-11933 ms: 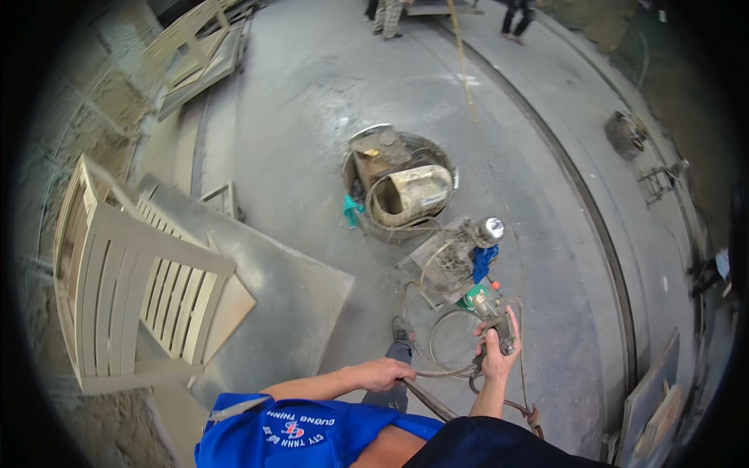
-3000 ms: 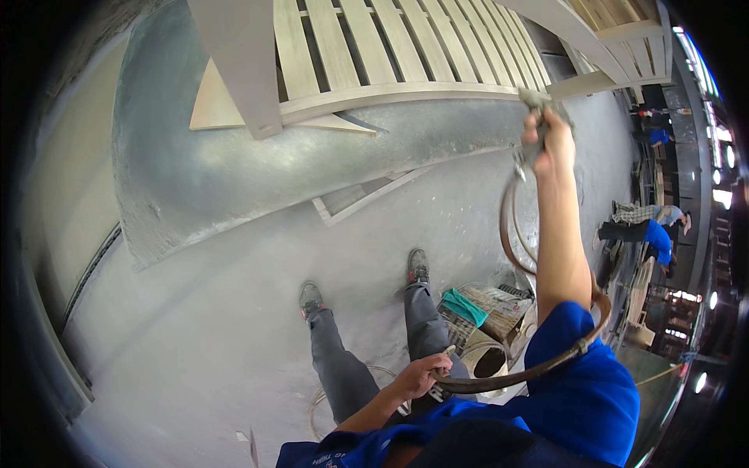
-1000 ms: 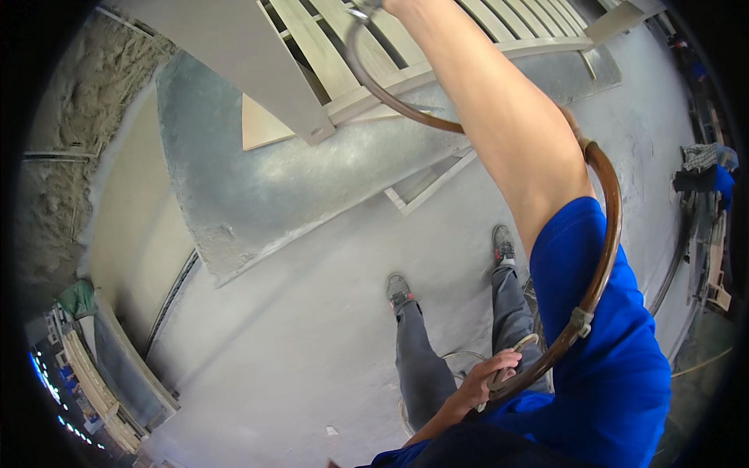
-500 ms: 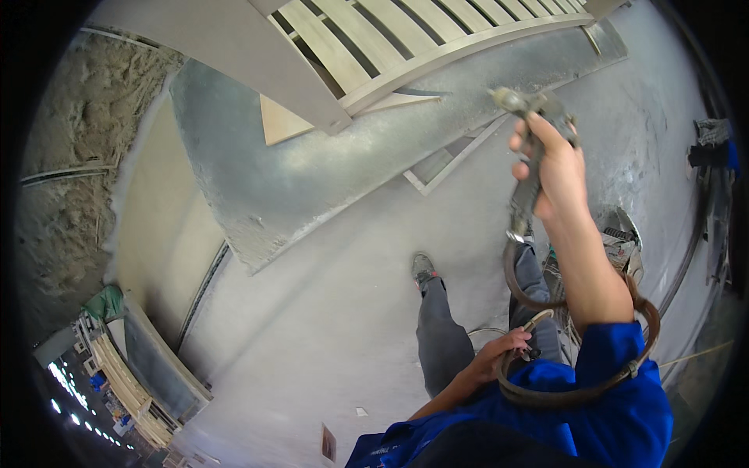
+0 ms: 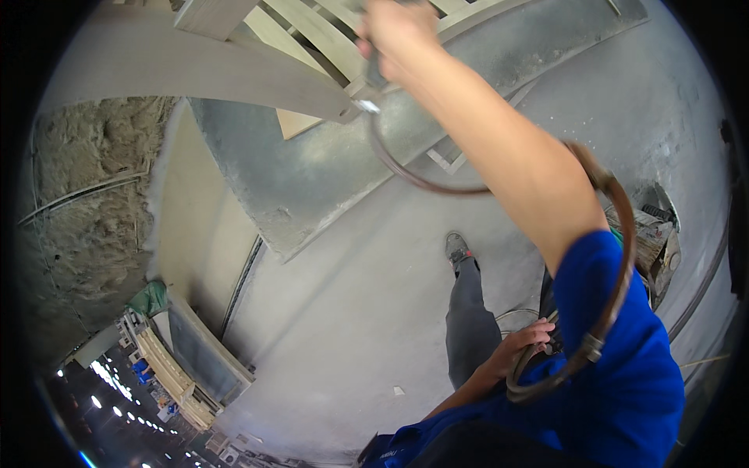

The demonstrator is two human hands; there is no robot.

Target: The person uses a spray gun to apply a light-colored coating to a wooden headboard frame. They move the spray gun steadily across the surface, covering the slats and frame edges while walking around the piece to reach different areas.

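Note:
My right hand (image 5: pixel 402 35) is raised at the top of the view, closed around a spray gun (image 5: pixel 375 72). Only the lower grip of the gun shows, with its metal hose connector; the hand and the frame edge hide the rest. A brown hose (image 5: pixel 425 184) runs from the grip, past my right arm and over the shoulder side. Close to my waist, my left hand (image 5: pixel 530 337) is closed on a looped part of the hose. Just beyond the right hand lies a pale slatted wooden furniture piece (image 5: pixel 308 35), with a broad wooden end panel (image 5: pixel 211 66) at its left.
The furniture rests over a dusty grey board (image 5: pixel 257 164). A rough, coated wall (image 5: pixel 90 187) stands at far left. Wooden pieces (image 5: pixel 168 363) are stacked at lower left. A bucket-like container (image 5: pixel 655 242) and a dark hose (image 5: pixel 702 285) lie at right, by my legs.
My right hand has swept left and forward with the spray gun, over the slatted piece, drawing the hose along. The view has shifted; my left hand stays at the waist.

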